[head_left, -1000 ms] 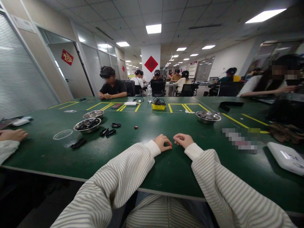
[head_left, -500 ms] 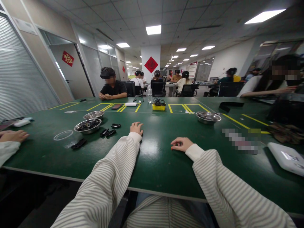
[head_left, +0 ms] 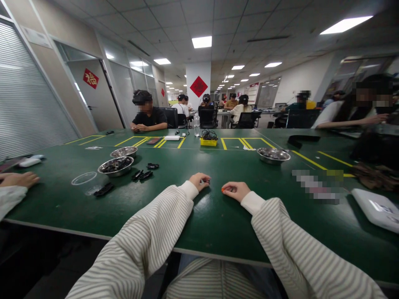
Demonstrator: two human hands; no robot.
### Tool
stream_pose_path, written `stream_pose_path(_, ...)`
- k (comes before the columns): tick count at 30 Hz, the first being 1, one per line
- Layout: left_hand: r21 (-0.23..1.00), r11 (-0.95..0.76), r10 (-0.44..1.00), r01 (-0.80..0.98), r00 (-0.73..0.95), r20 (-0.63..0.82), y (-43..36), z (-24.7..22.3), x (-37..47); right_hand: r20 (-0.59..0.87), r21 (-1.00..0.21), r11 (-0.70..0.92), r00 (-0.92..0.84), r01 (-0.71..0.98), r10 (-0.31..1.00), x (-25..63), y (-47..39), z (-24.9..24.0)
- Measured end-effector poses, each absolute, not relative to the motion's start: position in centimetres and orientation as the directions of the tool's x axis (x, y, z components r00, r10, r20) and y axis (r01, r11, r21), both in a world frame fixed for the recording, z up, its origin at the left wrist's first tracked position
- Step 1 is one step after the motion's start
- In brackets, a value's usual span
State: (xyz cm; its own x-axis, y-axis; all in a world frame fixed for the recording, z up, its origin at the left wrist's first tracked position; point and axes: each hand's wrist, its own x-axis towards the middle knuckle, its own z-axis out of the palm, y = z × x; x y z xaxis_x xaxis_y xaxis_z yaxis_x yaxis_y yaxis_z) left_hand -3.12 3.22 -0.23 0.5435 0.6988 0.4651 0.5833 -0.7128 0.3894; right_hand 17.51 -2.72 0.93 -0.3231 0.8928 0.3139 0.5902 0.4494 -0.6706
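Observation:
My right hand (head_left: 237, 190) is closed in a pinch on a small orange item (head_left: 222, 189) just above or on the green table (head_left: 212, 224). To its left, my left hand (head_left: 200, 181) has its fingers curled and pressed together; a small dark thing seems to show at the fingertips, too small to name. A gap separates the two hands. Left of my left hand lie several black parts (head_left: 141, 175), beside a steel bowl (head_left: 116, 166) filled with dark parts.
Behind that bowl stands another steel bowl (head_left: 124, 152); a third (head_left: 273, 155) is at the right. A clear plastic cup (head_left: 90, 182) lies at left. A yellow tray (head_left: 208, 142) holds black cables. Another person's hand (head_left: 21, 179) rests at the left edge.
My left hand has moved right and nearer to me, towards my right hand, and its fingers have curled in. My right hand has shifted slightly left, still pinching the orange item.

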Motion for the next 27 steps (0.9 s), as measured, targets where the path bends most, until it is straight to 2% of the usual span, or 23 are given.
stream_pose_path(6, 0.353, -0.825, 0.564, 0.442, 0.610, 0.556, -0.2, 0.0, -0.1, 0.352, -0.771, 0.427, -0.243, 0.473, 0.904, 17.0, -2.8, 0.9)
stream_pose_path(15, 0.335, -0.844, 0.532, 0.419, 0.578, 0.618, -0.7, 0.5, -0.1, 0.245, -0.912, 0.303, -0.224, 0.277, 0.943, 16.9, -2.9, 0.7)
stream_pose_path(27, 0.342, -0.867, 0.496, 0.362, 0.578, 0.648, -0.8, 0.4, -0.1, 0.157, -0.978, 0.181, -0.209, 0.103, 0.965, 16.9, -2.4, 0.5)
